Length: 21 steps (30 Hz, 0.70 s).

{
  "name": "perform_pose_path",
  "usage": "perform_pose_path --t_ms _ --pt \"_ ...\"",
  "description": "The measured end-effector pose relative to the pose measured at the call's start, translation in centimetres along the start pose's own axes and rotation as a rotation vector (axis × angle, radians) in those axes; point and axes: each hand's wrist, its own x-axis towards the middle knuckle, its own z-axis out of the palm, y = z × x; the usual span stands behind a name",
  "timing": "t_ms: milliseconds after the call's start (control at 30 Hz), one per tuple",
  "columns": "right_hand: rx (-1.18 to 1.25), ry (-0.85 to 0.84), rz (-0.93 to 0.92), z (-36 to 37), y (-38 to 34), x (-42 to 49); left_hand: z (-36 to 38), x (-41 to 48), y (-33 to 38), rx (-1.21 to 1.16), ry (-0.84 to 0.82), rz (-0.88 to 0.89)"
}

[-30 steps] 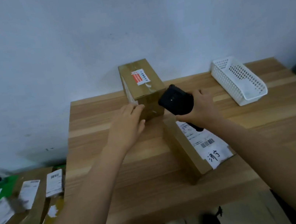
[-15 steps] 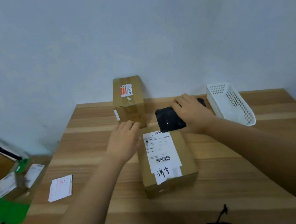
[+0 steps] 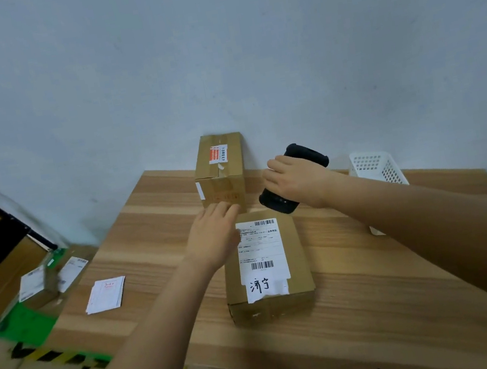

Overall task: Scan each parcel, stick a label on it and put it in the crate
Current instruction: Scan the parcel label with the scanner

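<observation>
I'm guessing I'm fairly early in this one. My right hand [image 3: 299,180] is gripping the black scanner [image 3: 278,202], fingers wrapped round it, and it's hovering just past the far end of the near parcel [image 3: 295,256], lower end tipping down toward the top barcode. My left hand [image 3: 212,237] is lying open, fingers flat on that parcel's far left corner.

So this one's getting scanned about now, and the sticking and crating are both waiting. The stack of labels [image 3: 106,293] is lying at the left of the table [image 3: 380,290]. The far parcel [image 3: 221,172] is standing against the wall, not yet handled I'd say. Off the table's left edge some labelled parcels [image 3: 33,283] are sitting over something green. It's too blurry to call it the crate.

The near parcel is lying flat mid-table. It's plain brown cardboard, with a white shipping label [image 3: 260,245] covering most of its top and handwriting at the near end.
</observation>
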Motion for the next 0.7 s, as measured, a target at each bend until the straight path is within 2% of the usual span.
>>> perform_pose_path --t_ms 400,567,700 --pt "-0.042 0.123 0.002 0.4 0.6 0.0 0.0 -0.5 -0.3 -0.002 0.024 -0.012" --pt "0.163 0.041 0.158 -0.1 0.0 0.3 -0.3 -0.2 -0.9 -0.019 0.053 -0.022" --pt "0.535 -0.005 0.378 -0.8 -1.9 2.0 -0.7 -0.7 -2.7 -0.051 0.118 -0.055"
